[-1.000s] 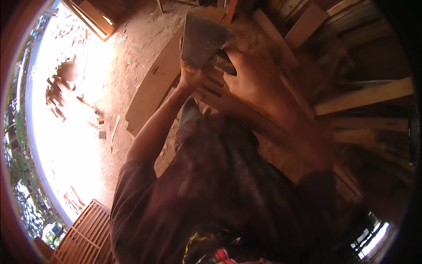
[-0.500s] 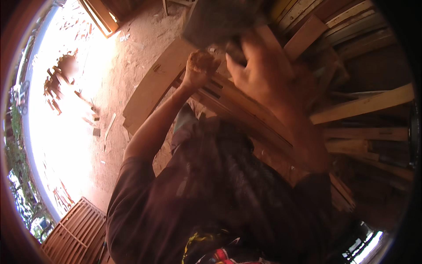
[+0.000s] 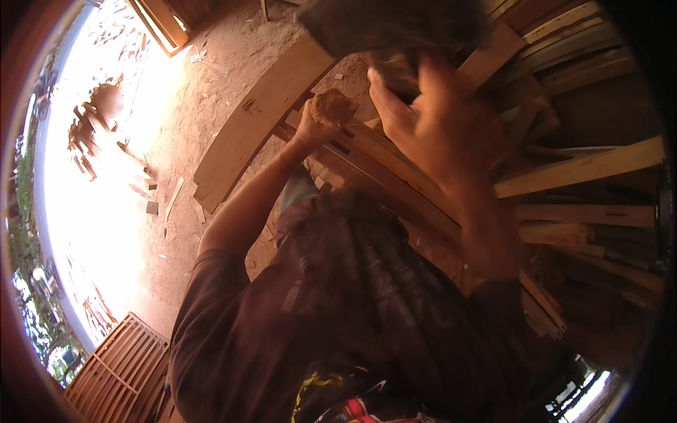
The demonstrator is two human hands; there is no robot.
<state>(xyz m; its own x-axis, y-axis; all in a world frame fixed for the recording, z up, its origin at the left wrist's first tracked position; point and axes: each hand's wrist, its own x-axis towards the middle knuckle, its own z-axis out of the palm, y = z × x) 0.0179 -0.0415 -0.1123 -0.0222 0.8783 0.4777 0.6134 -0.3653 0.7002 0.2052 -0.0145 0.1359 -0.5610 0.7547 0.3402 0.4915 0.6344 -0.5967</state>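
A big dark slab (image 3: 395, 25) is held up high near the top edge of the view. The right hand (image 3: 430, 120) is pressed against its underside, fingers spread around it. The left hand (image 3: 326, 116) is closed into a fist just below the slab. Wooden boards (image 3: 585, 169) are piled beneath, over a dirt floor (image 3: 204, 106).

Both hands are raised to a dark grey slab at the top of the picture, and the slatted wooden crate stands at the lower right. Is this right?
Not quite. In the head view the slatted wooden crate stands at the lower left, not the lower right. The rest holds: the left hand and right hand are both raised to the dark grey slab at the top.
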